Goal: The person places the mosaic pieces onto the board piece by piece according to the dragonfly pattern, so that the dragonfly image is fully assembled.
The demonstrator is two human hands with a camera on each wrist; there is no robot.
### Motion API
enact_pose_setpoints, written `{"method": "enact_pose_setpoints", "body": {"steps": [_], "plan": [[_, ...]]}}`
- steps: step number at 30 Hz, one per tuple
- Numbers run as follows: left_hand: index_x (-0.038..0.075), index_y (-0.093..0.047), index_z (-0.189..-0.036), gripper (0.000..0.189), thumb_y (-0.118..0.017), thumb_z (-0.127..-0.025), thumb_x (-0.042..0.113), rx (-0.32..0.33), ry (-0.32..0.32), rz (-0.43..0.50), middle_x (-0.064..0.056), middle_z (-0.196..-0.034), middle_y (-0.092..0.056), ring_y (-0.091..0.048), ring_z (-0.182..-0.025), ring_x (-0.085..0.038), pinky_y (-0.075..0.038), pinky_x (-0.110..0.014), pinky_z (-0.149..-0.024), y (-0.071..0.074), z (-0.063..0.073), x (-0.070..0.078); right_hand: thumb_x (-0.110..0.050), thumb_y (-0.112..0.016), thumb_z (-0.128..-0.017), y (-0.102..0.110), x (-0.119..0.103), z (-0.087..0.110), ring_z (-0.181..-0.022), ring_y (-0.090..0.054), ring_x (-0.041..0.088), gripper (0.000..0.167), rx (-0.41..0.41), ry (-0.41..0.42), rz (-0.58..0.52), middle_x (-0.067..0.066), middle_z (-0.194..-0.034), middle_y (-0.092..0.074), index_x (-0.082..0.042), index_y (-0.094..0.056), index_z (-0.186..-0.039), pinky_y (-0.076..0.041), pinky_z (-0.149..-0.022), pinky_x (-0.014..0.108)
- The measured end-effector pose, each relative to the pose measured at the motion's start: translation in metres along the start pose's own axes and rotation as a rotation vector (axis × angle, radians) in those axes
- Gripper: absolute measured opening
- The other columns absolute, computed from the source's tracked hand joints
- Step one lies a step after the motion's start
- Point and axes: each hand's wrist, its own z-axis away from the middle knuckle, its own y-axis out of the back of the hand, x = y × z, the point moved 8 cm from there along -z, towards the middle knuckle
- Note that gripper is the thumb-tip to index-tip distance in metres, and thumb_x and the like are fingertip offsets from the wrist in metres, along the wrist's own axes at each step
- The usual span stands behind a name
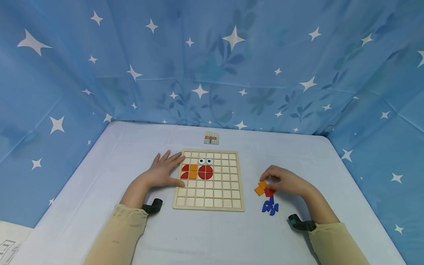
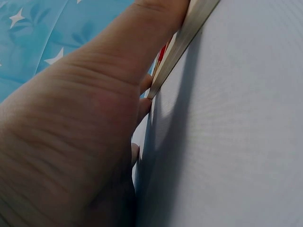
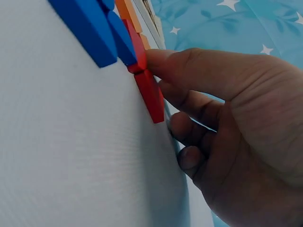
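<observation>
My left hand (image 1: 164,173) is spread at the left edge of a wooden grid board (image 1: 208,210), thumb and fingertips on its rim. On the board lie red quarter-circle tiles (image 1: 205,172), orange square tiles (image 1: 193,171) and two eye tiles (image 1: 205,161). To the right of the board, my right hand (image 1: 283,179) bends over a small pile, its thumb and index finger pinching an orange square tile (image 1: 263,184). Another orange tile (image 1: 259,190) lies beside it. Red tiles (image 3: 150,94) sit under and beside the thumb, partly hidden in the head view.
Several blue tiles (image 1: 270,206) lie in a loose cluster just nearer than the red ones. A small pattern card (image 1: 211,138) lies beyond the board. A blue star-printed curtain (image 1: 212,66) encloses the white table (image 1: 205,235) at the back and sides.
</observation>
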Motion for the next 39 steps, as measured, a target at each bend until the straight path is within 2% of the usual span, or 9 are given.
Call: {"method": "enact_pose_setpoints", "body": {"steps": [5, 14, 26, 32, 39], "plan": [[0.026, -0.029, -0.157, 0.109, -0.072, -0.07, 0.074, 0.002, -0.005, 0.001, -0.002, -0.166, -0.02, -0.003, -0.154, -0.04, 0.003, -0.066, -0.119, -0.0005, -0.0005, -0.0011, -0.019, -0.074, -0.088, 0.001, -0.0014, -0.0011, -0.095, -0.052, 0.017, 0.021, 0.041, 0.014, 0.041, -0.006, -0.106, -0.062, -0.028, -0.068, -0.105, -0.05, -0.082, 0.028], [0.024, -0.029, -0.157, 0.108, -0.072, -0.071, 0.073, 0.005, -0.009, 0.003, -0.003, -0.166, -0.021, -0.003, -0.154, -0.041, 0.003, -0.066, -0.119, -0.0001, -0.0005, -0.0013, -0.024, -0.077, -0.086, 0.0018, -0.0064, 0.0004, -0.094, -0.05, 0.016, 0.023, 0.054, 0.033, 0.06, -0.003, -0.103, -0.059, -0.021, -0.066, -0.106, -0.05, -0.08, 0.024], [0.024, -0.03, -0.157, 0.108, -0.073, -0.07, 0.072, 0.011, -0.008, 0.001, -0.003, -0.166, -0.022, -0.004, -0.154, -0.041, 0.003, -0.066, -0.119, -0.0005, -0.0007, -0.0017, -0.029, -0.078, -0.085, 0.0026, -0.0042, -0.0008, -0.096, -0.051, 0.016, 0.024, 0.084, 0.001, 0.102, -0.005, -0.103, -0.059, -0.024, -0.065, -0.104, -0.052, -0.087, 0.029], [0.024, -0.031, -0.157, 0.108, -0.074, -0.07, 0.072, 0.019, -0.009, 0.009, -0.003, -0.166, -0.022, -0.004, -0.154, -0.041, 0.003, -0.066, -0.119, 0.0002, -0.0007, -0.0006, -0.029, -0.078, -0.085, 0.0037, -0.0027, -0.0022, -0.094, -0.051, 0.015, 0.023, 0.101, -0.011, 0.103, -0.005, -0.102, -0.059, -0.024, -0.065, -0.104, -0.051, -0.085, 0.027], [0.023, -0.031, -0.157, 0.106, -0.074, -0.071, 0.07, 0.016, -0.015, 0.02, -0.004, -0.166, -0.022, -0.005, -0.153, -0.041, 0.002, -0.066, -0.119, 0.0013, 0.0024, 0.0025, -0.028, -0.077, -0.086, 0.0032, -0.0051, -0.0016, -0.093, -0.051, 0.016, 0.022, 0.105, 0.021, 0.093, -0.005, -0.101, -0.059, -0.022, -0.066, -0.104, -0.051, -0.082, 0.027]]}}
